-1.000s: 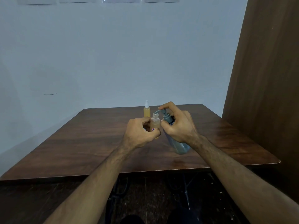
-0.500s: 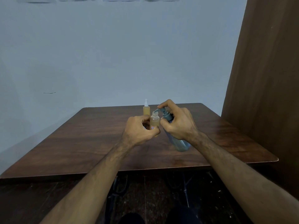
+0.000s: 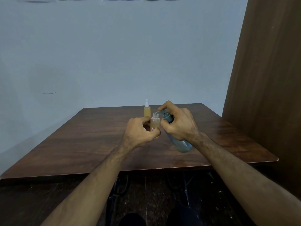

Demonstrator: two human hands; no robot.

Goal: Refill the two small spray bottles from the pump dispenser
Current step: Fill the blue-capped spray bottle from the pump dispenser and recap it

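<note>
Hands meet above the middle of the brown wooden desk (image 3: 81, 144), each busy with a bottle. The left hand (image 3: 138, 134) curls its fingers and thumb round a small open bottle (image 3: 155, 122), uncapped at the neck and holding pale amber liquid, with a scrap of red and white label showing just above the thumb. It is kept upright and raised a little off the wood. The right hand (image 3: 179, 124) wraps round the neck of a blue-grey pump bottle (image 3: 180, 144), which leans toward the small one with its base down near the desk; whether the base touches the wood I cannot tell. The forefinger of that hand arches over the top of the pump head (image 3: 163, 112), and the spout reaches to the mouth of the open bottle, its tip right at the rim. Just behind the two, farther along the desk, stands a second small bottle (image 3: 147, 111), amber-filled, upright, with its white spray top (image 3: 146, 102) on. A pale blue-grey wall (image 3: 114, 54) rises behind the desk, and a dark wooden panel (image 3: 268, 79) stands to the right.
</note>
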